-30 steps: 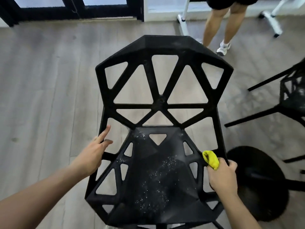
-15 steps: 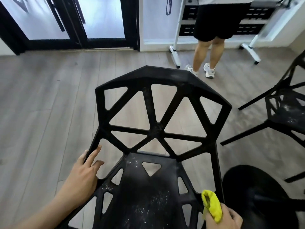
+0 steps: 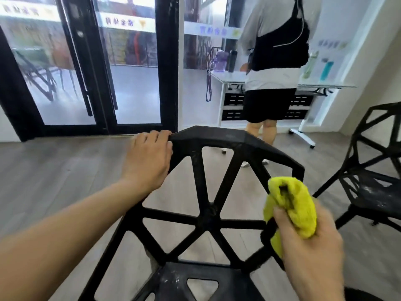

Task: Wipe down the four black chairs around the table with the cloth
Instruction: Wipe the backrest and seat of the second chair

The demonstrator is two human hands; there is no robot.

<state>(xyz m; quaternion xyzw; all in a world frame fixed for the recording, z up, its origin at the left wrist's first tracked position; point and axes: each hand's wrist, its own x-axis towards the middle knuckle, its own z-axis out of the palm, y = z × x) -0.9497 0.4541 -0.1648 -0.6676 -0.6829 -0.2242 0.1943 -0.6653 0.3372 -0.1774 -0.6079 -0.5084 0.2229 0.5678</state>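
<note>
A black lattice chair (image 3: 208, 216) stands right in front of me, its backrest facing me and its dusty seat at the bottom edge. My left hand (image 3: 149, 157) grips the top left corner of the backrest, fingers curled over the rim. My right hand (image 3: 308, 246) holds a bunched yellow cloth (image 3: 290, 207) against the right side of the backrest frame. A second black chair (image 3: 373, 170), its seat speckled with white dust, stands at the right.
A person (image 3: 275, 68) stands just beyond the chair at a white desk (image 3: 219, 79) with bottles on it. Black-framed glass doors (image 3: 91, 66) fill the back left. Grey wood floor (image 3: 54, 170) lies to the left.
My left hand rose from the seat's left edge to the backrest's top left corner and closed on it. My right hand with the cloth rose to the backrest's right side. The view tilted up.
</note>
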